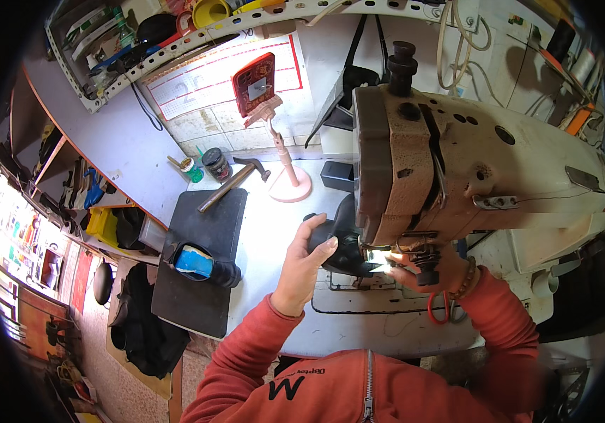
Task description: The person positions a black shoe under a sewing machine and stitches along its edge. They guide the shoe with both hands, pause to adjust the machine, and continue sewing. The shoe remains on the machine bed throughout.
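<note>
I've got both hands at the needle end of an old cream industrial sewing machine [457, 169]. Left hand [302, 268] is wrapped round a black shoe upper [341, 243], thumb and fingers [327, 243] clamped on its near side, so it sits right under my fingertips & pressed toward the needle area. Right hand [433, 271] is mostly hidden under the machine head; looks like it's steadying the piece from the other side, but I can't tell if those fingers are closed on it or just resting. Beaded bracelet [466, 278] on that wrist.

Handling, my read: the upper looks like leather or synthetic, matte w/ a slight sheen. Prob. light, flexible but w/ some body, so it'll fold if gripped at one edge only. Best hold is what I see now, one hand each side, close to the lit spot below the head. Not fragile; may be a bit slick.

Off my left fingers: a black mat [203, 261] w/ a second dark shoe piece w/ blue lining [200, 262] on it. Beyond, a hammer [235, 182], wooden handle & metal head, a small dark jar [216, 163], and a pink stand [288, 180] holding a red phone [254, 83]. White tabletop [267, 233], smooth, worn.
</note>
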Available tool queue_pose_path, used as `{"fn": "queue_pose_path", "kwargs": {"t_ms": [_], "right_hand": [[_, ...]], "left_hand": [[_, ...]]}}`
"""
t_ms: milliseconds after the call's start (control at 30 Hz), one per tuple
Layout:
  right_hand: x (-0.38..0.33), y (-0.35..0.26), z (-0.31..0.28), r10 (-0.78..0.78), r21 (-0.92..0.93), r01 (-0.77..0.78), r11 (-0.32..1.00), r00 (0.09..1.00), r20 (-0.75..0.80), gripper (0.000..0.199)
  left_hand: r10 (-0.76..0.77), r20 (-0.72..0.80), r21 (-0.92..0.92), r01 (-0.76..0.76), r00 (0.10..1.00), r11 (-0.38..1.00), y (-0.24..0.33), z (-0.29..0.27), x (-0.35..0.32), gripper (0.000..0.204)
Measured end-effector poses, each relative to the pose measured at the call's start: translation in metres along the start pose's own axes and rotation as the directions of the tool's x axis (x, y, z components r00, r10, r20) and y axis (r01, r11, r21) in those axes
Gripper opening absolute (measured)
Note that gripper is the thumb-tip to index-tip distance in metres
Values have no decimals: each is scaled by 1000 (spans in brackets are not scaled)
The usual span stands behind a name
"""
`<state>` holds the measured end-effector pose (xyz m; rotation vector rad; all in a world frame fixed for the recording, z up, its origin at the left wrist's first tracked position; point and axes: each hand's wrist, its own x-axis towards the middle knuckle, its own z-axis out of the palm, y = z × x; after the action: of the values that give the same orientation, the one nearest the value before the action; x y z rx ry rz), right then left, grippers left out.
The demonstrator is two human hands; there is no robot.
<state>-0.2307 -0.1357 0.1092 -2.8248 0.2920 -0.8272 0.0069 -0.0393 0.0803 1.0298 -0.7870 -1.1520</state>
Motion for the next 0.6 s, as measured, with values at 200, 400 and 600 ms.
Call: {"fn": "queue_pose_path", "kwargs": {"t_ms": [200, 400, 600], "right_hand": [[2, -15, 10, -31, 54, 31, 998, 1000, 0, 25], [-3, -25, 2, 114, -45, -119, 992, 989, -89, 23], [3, -35, -2, 154, -78, -164, 983, 981, -114, 16]], "left_hand": [[43, -10, -28, -43, 999, 999, -1, 4, -1, 36], [62, 40, 27, -63, 997, 998, -6, -5, -2, 52], [476, -48, 523, -384, 878, 761, -14, -2, -7, 48]]}}
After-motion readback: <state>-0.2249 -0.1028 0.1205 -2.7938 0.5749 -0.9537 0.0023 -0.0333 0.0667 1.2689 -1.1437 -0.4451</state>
